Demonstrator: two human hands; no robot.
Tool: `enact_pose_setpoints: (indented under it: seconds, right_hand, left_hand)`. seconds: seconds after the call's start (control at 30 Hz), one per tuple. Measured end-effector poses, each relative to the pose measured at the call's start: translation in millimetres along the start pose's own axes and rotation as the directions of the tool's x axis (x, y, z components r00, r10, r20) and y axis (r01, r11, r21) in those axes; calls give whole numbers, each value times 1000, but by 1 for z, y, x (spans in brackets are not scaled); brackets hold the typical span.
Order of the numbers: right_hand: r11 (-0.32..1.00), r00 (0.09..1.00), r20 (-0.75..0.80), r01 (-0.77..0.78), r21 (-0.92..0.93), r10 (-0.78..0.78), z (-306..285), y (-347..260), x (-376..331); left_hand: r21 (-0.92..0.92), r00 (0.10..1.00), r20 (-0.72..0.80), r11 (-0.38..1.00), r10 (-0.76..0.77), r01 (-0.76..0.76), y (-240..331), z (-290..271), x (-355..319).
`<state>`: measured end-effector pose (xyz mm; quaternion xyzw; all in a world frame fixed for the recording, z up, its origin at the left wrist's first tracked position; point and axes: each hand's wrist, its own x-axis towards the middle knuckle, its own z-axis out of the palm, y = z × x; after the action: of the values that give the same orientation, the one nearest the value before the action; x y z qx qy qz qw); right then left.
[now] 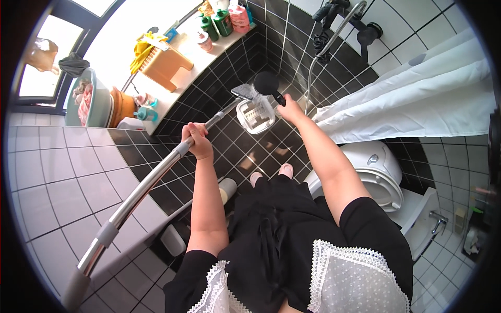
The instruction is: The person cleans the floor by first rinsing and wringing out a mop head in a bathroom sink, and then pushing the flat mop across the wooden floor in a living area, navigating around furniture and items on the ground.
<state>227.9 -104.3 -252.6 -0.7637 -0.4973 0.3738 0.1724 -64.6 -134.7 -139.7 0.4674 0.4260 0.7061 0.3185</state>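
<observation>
My left hand (198, 141) is wrapped round the metal pole of a mop (143, 187), which slants from the lower left toward the middle. A grey flat mop head (242, 92) appears at the pole's far end, tilted over the rim of a white bucket (256, 125). Slatted parts show inside the bucket. My right hand (292, 109) grips the handle of a black shower head (266, 83), held above and beside the bucket. Whether water runs from the shower head I cannot tell.
A white toilet (383, 190) stands at my right, below a white shower curtain (412, 99). Bottles (223, 23) and an orange stool (166, 65) sit on the window ledge. A basin with cloths (86, 99) is at far left. Dark tiled floor (242, 156) lies ahead.
</observation>
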Motion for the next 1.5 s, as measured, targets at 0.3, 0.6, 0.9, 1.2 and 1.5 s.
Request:
enact_pose_setpoints:
  seconds: [0.3, 0.6, 0.9, 1.2, 1.5]
  right_hand:
    - [994, 997, 19, 74, 83, -76, 15, -22, 10]
    - [989, 993, 24, 116, 94, -118, 19, -29, 3]
    - [993, 997, 17, 78, 90, -80, -3, -27, -5]
    - [999, 999, -28, 27, 34, -26, 0, 15, 6]
    - [996, 994, 76, 83, -9, -82, 21, 7, 6]
  left_hand:
    - [162, 960, -278, 984, -22, 69, -1, -41, -27]
    - [7, 961, -224, 986, 164, -167, 65, -24, 32]
    - [-82, 934, -299, 970, 193, -227, 100, 9, 28]
    - [111, 971, -173, 977, -163, 184, 36, -26, -82]
    - [298, 987, 98, 950, -124, 90, 9, -25, -95]
